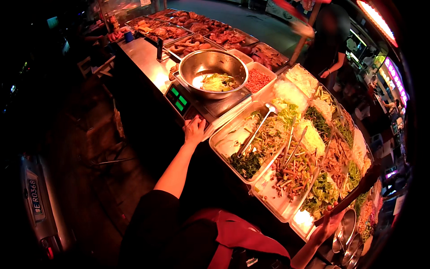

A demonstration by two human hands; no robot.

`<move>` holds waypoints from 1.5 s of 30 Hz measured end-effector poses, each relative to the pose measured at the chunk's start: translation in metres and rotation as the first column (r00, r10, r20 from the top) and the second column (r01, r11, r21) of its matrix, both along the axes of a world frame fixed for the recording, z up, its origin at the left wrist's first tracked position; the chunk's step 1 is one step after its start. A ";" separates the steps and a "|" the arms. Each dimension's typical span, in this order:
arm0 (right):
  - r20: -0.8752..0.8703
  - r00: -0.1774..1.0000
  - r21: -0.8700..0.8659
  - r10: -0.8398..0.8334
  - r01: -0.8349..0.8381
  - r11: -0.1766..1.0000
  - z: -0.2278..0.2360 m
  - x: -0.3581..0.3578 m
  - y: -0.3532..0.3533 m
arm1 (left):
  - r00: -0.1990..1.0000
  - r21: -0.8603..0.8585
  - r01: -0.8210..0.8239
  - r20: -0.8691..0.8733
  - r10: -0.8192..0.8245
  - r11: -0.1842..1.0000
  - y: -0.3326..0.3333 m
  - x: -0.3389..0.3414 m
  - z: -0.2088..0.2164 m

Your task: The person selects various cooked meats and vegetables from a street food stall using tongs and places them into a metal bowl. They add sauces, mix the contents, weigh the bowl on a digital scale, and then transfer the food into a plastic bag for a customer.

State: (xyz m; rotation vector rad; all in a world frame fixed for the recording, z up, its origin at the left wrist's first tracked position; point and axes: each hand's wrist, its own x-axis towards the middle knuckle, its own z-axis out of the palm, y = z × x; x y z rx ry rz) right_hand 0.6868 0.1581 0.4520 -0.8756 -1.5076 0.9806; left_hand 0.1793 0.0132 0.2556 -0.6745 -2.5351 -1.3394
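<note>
Nearest us, our right hand [329, 224] grips a dark wooden pole [354, 193] at the lower right, fingers wrapped around it, beside stacked steel bowls [346, 233]. Our left hand [194, 130] reaches out to the scale [188, 101] on the table [143, 56], fingers flat and together on its keypad. A steel bowl [212, 71] of shredded vegetables sits on the scale. Trays of salad [255, 143] lie between our hands.

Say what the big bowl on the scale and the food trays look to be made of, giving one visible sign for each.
Bowl: probably polished steel; its silvery inside mirrors the lights. Food trays: look like white plastic or enamelled metal; matt pale walls with rounded rims, too small to settle. The left hand touches the scale.
</note>
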 end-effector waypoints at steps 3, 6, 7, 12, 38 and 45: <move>-0.038 0.999 -0.046 0.017 -0.019 0.999 -0.005 -0.005 0.001 | 0.990 0.023 0.054 0.126 -0.057 0.998 -0.007 -0.004 0.013; -0.072 0.997 -0.047 0.037 -0.041 0.998 -0.006 -0.011 0.003 | 0.982 0.078 0.115 -0.159 -0.101 0.990 -0.007 0.021 0.036; -0.087 0.995 -0.021 0.055 -0.057 0.998 -0.006 -0.014 0.003 | 0.958 0.182 0.189 -0.250 -0.140 0.965 -0.005 0.034 0.045; -0.102 0.991 0.012 0.092 -0.091 0.996 -0.007 -0.018 -0.007 | 0.963 0.596 0.153 0.090 -0.255 0.788 -0.011 0.149 0.029; 0.060 0.976 -0.242 0.209 -0.189 0.952 -0.070 0.006 0.084 | 0.507 -0.564 0.225 0.764 0.399 0.794 -0.165 0.263 -0.138; 0.838 0.502 0.189 -0.213 0.099 0.977 -0.132 -0.015 0.072 | 0.745 -0.484 0.207 0.641 0.183 0.850 -0.188 0.240 -0.142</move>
